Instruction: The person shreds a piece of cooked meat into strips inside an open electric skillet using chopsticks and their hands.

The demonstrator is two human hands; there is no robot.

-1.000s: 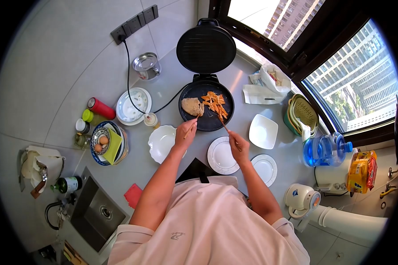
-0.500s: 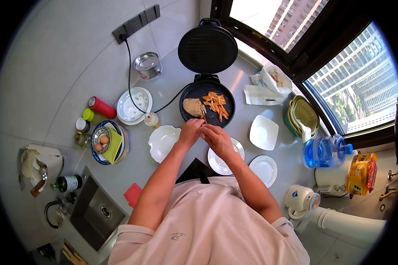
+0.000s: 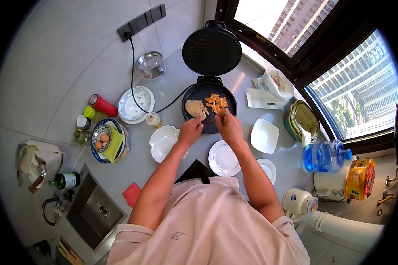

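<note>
An electric griddle point(image 3: 200, 91) stands with its lid point(image 3: 211, 48) raised. On its lower plate lie a pale cooked piece of meat point(image 3: 194, 107), at the left, and a heap of orange-brown strips point(image 3: 216, 102), at the right. My left hand point(image 3: 190, 133) is closed in a pinch at the front left rim, just below the meat. Over the front right of the plate, my right hand point(image 3: 229, 126) is also closed, its fingers near the strips. A thin dark reddish piece seems to span between the fingertips, but it is too small to name.
A scalloped white bowl point(image 3: 163, 142) and white plate point(image 3: 224, 159) sit nearest my forearms. A square white bowl point(image 3: 264, 136) stands right, a small jar point(image 3: 153, 119) left. The black cord point(image 3: 133, 75) crosses a patterned plate point(image 3: 129, 108). A sink point(image 3: 90, 214) lies left.
My hands have moved apart; the right one has gone up and right over the plate. The strips look more bunched toward the back. The view has shifted slightly.
</note>
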